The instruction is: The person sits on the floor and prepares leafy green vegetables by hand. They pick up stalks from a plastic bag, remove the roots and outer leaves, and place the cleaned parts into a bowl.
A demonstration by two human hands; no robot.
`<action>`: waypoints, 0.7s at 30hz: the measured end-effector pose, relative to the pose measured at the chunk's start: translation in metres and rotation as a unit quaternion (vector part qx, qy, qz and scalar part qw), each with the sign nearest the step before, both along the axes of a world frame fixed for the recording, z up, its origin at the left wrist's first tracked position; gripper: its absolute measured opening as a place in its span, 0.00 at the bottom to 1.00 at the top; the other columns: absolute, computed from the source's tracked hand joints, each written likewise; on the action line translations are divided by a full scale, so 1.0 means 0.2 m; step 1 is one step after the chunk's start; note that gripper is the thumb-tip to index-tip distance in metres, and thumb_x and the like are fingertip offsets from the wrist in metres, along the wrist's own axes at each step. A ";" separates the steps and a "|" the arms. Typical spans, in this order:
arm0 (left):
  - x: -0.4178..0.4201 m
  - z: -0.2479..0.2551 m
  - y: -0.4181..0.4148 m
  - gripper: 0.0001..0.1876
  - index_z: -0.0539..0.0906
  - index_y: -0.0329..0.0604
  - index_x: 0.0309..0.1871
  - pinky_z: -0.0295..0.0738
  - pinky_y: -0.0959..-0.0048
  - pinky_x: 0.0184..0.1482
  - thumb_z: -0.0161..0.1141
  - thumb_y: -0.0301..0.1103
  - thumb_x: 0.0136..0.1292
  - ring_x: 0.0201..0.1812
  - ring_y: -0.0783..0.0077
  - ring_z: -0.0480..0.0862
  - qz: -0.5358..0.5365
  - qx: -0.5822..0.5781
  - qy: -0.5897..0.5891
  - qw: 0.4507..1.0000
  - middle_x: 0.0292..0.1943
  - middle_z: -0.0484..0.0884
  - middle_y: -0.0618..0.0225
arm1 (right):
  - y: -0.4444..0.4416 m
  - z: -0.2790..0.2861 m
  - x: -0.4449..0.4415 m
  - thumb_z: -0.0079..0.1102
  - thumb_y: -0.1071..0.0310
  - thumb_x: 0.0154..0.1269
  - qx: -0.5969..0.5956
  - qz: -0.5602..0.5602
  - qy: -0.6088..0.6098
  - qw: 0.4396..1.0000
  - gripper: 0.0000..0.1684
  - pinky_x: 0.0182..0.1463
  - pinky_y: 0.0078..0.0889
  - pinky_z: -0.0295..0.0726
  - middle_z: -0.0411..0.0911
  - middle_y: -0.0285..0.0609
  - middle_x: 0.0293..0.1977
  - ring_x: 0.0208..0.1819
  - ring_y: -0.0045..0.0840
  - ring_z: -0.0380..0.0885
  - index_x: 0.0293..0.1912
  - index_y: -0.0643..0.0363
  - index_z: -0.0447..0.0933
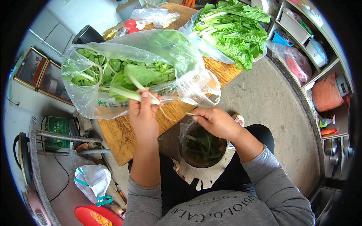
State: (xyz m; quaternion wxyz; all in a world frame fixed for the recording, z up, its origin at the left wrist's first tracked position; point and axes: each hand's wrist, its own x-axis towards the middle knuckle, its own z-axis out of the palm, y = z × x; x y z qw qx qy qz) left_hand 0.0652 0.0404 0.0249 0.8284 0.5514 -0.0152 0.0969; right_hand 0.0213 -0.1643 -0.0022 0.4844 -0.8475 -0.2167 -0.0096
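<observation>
My left hand (144, 108) grips the pale stalks of a leafy green vegetable (134, 84), its leaves tipped over the open side of a clear plastic bag (158, 42). Loose greens (113, 66) fill that bag on the wooden table. From the cut end of the stalks a thin fibrous strip (167, 114) hangs toward the right. My right hand (216, 121) pinches a small pale piece of stem (190, 113) between thumb and forefinger, just past the table's edge. Below it, a lined waste bin (203, 162) between my legs holds discarded leaves (205, 144).
A large heap of long-leaved greens (232, 31) lies at the far end of the wooden table (118, 141). Tomatoes (131, 25) and a black container (88, 35) stand behind the bag. Shelves (319, 70) line the right; a red basin (96, 216) sits low at left.
</observation>
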 end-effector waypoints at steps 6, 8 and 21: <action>-0.03 0.06 -0.01 0.12 0.72 0.37 0.54 0.77 0.71 0.38 0.48 0.34 0.74 0.34 0.72 0.79 -0.037 0.015 0.009 0.999 0.35 0.78 0.64 | -0.03 0.05 -0.02 0.57 0.62 0.65 -0.052 0.200 0.077 0.975 0.11 0.39 0.41 0.74 0.78 0.46 0.28 0.34 0.44 0.76 0.32 0.60 0.78; -0.05 0.06 -0.02 0.13 0.70 0.37 0.55 0.75 0.72 0.35 0.47 0.34 0.74 0.32 0.72 0.79 -0.055 0.054 0.013 0.997 0.34 0.77 0.63 | 0.01 0.01 -0.02 0.58 0.60 0.65 -0.029 0.135 -0.083 0.987 0.12 0.41 0.40 0.74 0.78 0.44 0.28 0.34 0.41 0.76 0.31 0.59 0.78; -0.21 0.07 -0.14 0.08 0.76 0.35 0.42 0.71 0.65 0.33 0.55 0.30 0.66 0.29 0.56 0.78 -0.146 0.402 -0.123 0.896 0.29 0.78 0.54 | 0.05 0.15 -0.06 0.60 0.73 0.53 -0.051 -0.134 -0.365 0.920 0.19 0.67 0.49 0.59 0.77 0.41 0.47 0.52 0.33 0.76 0.47 0.57 0.77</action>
